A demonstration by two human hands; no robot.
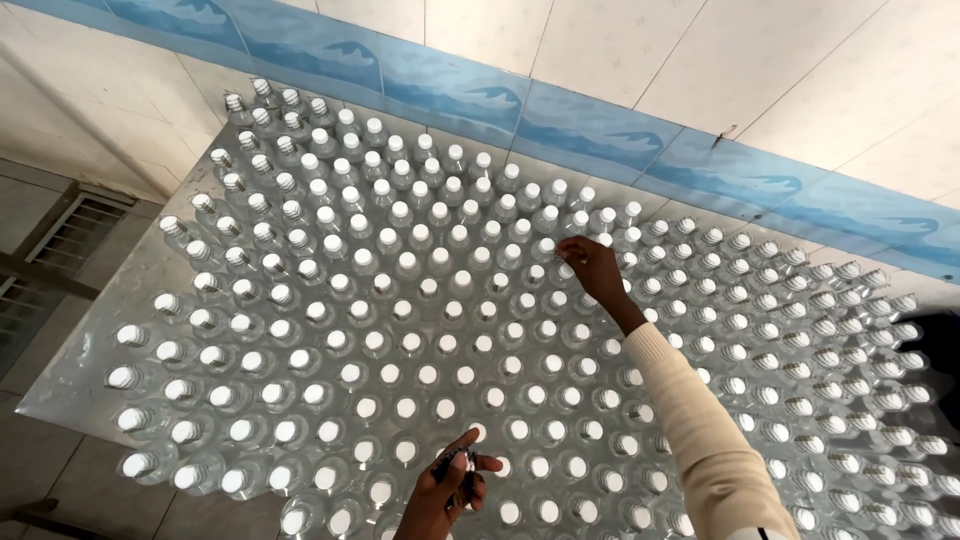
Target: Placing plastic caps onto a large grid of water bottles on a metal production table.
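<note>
Looking down on a tiled floor [60, 480] and white tiled wall [640, 50] with a blue patterned tile band [480, 95] running across it. Grille [70, 235] set low at far left.

Shiny metal table [75, 390] pushed against the wall, packed edge to edge with clear plastic bottles [400, 340], upright, in tight rows. Nearly all open-mouthed, white rims showing; threads visible on those near the far edge and right side.

Right arm in a cream sleeve [700, 440], stretched out over the middle of the bottles toward the wall side. Right hand [592, 268] at the far end of the reach, fingers [572, 245] drawn together in a pinch right at the neck of one bottle in the upper middle rows. Can't tell what's between the fingertips, too small.

Left hand [450, 490] low at the near edge, hovering just above the front rows, not touching any bottle. Fingers loosely curled, index finger pointing out, cupping a small cluster of dark pieces [452, 468]. Probably caps, but too small and dark to confirm.

Hands well apart, several rows of bottles between them.
</note>
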